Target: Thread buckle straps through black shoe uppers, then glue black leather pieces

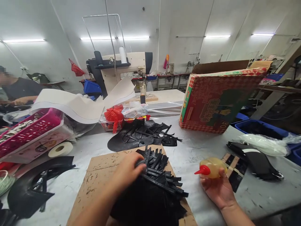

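Note:
In my right hand (pixel 217 188) is a squeeze bottle (pixel 213 167) of yellowish fluid. It lies on its side, its red nozzle pointing left. My left hand (pixel 128 168) reaches over a pile of black strips (pixel 160 166), with a strip end between its thumb and fingers. These strips lie side by side along the top of a large black piece (pixel 141 201). Under them is a sheet of brown cardboard (pixel 94 175), marked with dark smears. Just beyond the cardboard, more black cut pieces with straps (pixel 141 135) are heaped.
A red patterned carton (pixel 211 103) stands tilted at the back right. Pink baskets (pixel 35 131) and a tape roll (pixel 60 149) are on the left, near a curved black piece (pixel 28 185). Behind stands a sewing machine (pixel 124 69). A black strapped item (pixel 258 163) lies right.

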### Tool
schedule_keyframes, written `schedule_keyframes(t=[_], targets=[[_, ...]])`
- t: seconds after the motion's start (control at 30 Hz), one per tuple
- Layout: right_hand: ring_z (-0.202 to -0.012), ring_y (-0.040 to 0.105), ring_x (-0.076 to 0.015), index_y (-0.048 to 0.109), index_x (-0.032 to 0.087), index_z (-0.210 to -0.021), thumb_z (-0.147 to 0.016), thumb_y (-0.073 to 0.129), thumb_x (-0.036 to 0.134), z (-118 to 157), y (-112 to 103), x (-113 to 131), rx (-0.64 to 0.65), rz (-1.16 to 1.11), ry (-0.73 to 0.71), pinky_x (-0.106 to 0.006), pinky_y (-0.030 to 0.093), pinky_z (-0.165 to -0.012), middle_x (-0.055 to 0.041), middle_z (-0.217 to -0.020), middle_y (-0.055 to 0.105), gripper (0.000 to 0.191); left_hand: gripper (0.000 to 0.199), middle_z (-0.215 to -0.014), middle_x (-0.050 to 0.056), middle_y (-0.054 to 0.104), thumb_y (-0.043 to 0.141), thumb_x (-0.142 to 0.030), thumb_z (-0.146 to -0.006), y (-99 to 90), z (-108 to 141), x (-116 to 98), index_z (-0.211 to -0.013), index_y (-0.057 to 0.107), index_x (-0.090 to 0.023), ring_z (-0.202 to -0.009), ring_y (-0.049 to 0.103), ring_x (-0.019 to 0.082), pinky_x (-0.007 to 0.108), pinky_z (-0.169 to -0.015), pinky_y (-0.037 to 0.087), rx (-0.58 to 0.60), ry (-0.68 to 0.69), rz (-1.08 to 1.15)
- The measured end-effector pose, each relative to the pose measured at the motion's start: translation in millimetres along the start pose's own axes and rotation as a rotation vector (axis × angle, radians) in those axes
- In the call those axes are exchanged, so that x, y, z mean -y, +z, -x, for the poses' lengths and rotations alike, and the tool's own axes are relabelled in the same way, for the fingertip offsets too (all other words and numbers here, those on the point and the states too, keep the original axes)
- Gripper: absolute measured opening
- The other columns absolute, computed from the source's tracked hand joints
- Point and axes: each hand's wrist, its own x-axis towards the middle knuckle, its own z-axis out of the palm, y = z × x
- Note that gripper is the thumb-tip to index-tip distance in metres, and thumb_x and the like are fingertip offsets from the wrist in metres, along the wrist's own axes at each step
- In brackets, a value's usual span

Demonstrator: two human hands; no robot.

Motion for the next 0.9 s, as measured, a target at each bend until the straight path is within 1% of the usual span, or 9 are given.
schedule_keyframes(t=[0.03,0.1,0.23,0.3,0.4,0.57,0.67,0.8,0.9], targets=[[-0.055,0.063,-0.0142,0.067,0.023,-0.088,-0.05,0.084,0.046,-0.6,-1.4,0.6,0.006,-0.01,0.007,-0.023,0.055,-0.047,-0.0003,-0.077,0.071,0.048,0.013,-0.094,0.002,0.062,0.06,-0.027,-0.076,9.5,11.0,-15.3,-0.088,0.063,-0.022,-0.094,0.055,0.021,0.034,-0.086,0.042,0.097,0.096,-0.108],[-0.055,0.064,-0.0152,0.068,0.022,-0.087,-0.047,0.086,0.045,-1.1,-3.4,1.6,0.012,-0.028,0.019,-0.023,0.056,-0.047,-0.0007,-0.076,0.071,0.049,0.019,-0.097,0.005,0.062,0.064,-0.03,-0.075,26.0,28.7,-38.2,-0.092,0.062,-0.02,-0.094,0.055,0.023,0.036,-0.084,0.043,0.242,0.175,-0.282],[-0.056,0.066,-0.0163,0.068,0.022,-0.085,-0.047,0.086,0.045,-1.8,-6.6,2.4,0.029,-0.039,0.027,-0.024,0.056,-0.047,-0.0006,-0.077,0.072,0.048,0.043,-0.099,0.01,0.061,0.076,-0.039,-0.063,50.2,43.7,-57.3,-0.095,0.061,-0.014,-0.093,0.055,0.029,0.041,-0.081,0.046,0.377,0.178,-0.554],[-0.056,0.066,-0.0153,0.068,0.022,-0.085,-0.048,0.085,0.047,-2.3,-7.2,2.7,0.046,-0.027,0.008,-0.022,0.056,-0.047,0.0004,-0.075,0.072,0.048,0.049,-0.1,0.012,0.06,0.079,-0.035,-0.06,58.4,45.3,-60.0,-0.099,0.06,-0.012,-0.093,0.055,0.03,0.041,-0.079,0.046,0.376,0.173,-0.641],[-0.054,0.065,-0.0135,0.067,0.023,-0.082,-0.046,0.085,0.05,-2.0,-4.7,3.5,0.046,-0.012,-0.021,-0.021,0.055,-0.046,0.0025,-0.071,0.071,0.048,0.048,-0.102,0.011,0.059,0.077,-0.029,-0.065,64.8,47.1,-61.0,-0.105,0.057,-0.014,-0.093,0.055,0.028,0.04,-0.079,0.046,0.343,0.194,-0.665],[-0.049,0.06,-0.0104,0.067,0.023,-0.082,-0.042,0.086,0.049,4.9,6.0,5.1,-0.034,-0.039,-0.039,-0.019,0.052,-0.043,0.0045,-0.07,0.07,0.051,0.026,-0.094,0.007,0.059,0.072,-0.028,-0.071,66.4,50.1,-57.6,-0.09,0.058,-0.016,-0.09,0.054,0.027,0.04,-0.076,0.045,0.29,0.238,-0.67],[-0.049,0.058,-0.0103,0.067,0.023,-0.086,-0.046,0.085,0.049,13.6,11.5,6.4,-0.019,-0.062,-0.044,-0.02,0.052,-0.043,0.0028,-0.074,0.069,0.051,0.017,-0.089,0.007,0.06,0.068,-0.027,-0.075,66.2,51.3,-55.5,-0.085,0.059,-0.016,-0.087,0.055,0.027,0.039,-0.073,0.045,0.293,0.256,-0.695],[-0.056,0.06,-0.0119,0.066,0.025,-0.089,-0.051,0.083,0.048,25.8,18.9,10.1,0.022,-0.067,-0.079,-0.021,0.052,-0.044,0.0022,-0.079,0.069,0.047,0.03,-0.092,0.01,0.06,0.07,-0.033,-0.073,65.5,51.6,-51.4,-0.092,0.06,-0.014,-0.085,0.055,0.028,0.04,-0.073,0.044,0.221,0.155,-0.703],[-0.062,0.062,-0.0131,0.066,0.027,-0.091,-0.049,0.084,0.047,31.9,26.2,12.7,0.02,-0.054,-0.115,-0.02,0.05,-0.043,0.0027,-0.083,0.069,0.049,0.039,-0.096,0.01,0.059,0.073,-0.031,-0.07,67.1,50.0,-44.0,-0.1,0.057,-0.014,-0.089,0.055,0.028,0.039,-0.077,0.042,0.184,0.081,-0.601]])
